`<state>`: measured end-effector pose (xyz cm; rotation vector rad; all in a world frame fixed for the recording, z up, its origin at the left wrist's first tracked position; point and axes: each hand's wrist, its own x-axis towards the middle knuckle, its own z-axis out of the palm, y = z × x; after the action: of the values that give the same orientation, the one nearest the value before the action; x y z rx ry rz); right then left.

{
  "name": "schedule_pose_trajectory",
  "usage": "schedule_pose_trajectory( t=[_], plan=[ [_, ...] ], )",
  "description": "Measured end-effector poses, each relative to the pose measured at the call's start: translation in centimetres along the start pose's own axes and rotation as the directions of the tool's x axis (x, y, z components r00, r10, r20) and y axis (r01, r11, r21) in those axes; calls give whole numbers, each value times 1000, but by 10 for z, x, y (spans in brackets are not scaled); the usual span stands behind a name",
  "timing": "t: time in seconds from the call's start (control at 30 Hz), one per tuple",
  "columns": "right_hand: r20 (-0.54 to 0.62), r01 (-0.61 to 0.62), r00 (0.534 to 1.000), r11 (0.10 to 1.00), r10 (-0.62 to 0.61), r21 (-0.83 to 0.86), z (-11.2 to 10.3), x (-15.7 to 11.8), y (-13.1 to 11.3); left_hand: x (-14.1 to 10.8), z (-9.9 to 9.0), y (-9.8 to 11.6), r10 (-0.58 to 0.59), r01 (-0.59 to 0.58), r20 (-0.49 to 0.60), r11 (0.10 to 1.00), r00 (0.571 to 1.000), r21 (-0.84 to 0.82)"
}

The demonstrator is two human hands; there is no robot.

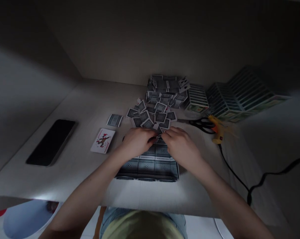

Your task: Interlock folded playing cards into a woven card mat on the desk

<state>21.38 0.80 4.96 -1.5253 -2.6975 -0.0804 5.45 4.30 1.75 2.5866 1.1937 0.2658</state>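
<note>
A shallow box built from blue-backed playing cards (147, 165) lies on the table in front of me, its floor and near wall showing. Over its far edge, my left hand (140, 141) is closed with thumb and fingertips pinched together. Close beside it, my right hand (178, 142) is closed in a similar pinch, its fingertips nearly meeting the left ones. A thin dark and pale edge shows between the fingertips, too hidden to make out. Just beyond my hands is a loose pile of folded playing cards (160, 117), mostly backs up.
A joker card (103, 141) and a small card stack (114, 120) lie left, with a black phone (51, 142) farther out. Behind stands a built-up card structure (166, 87). Right are scissors (202, 124), a yellow corded glue gun (217, 131) and stacked card boxes (247, 94).
</note>
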Motion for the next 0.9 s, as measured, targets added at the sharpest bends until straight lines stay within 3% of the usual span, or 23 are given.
schedule_pose_trajectory(
  t=[0.2,0.47,0.9],
  plan=[
    [-92,-6,996,1000,6,-5,10,-6,2,-1,0,0,-15,15,1,1000,1000,11],
    [-381,16,910,906,162,423,44,-14,17,-2,5,-4,-3,1,-40,998,999,-59],
    [-333,-26,907,823,259,568,48,-16,16,-1,3,-3,3,-6,-43,998,999,-61]
  ],
)
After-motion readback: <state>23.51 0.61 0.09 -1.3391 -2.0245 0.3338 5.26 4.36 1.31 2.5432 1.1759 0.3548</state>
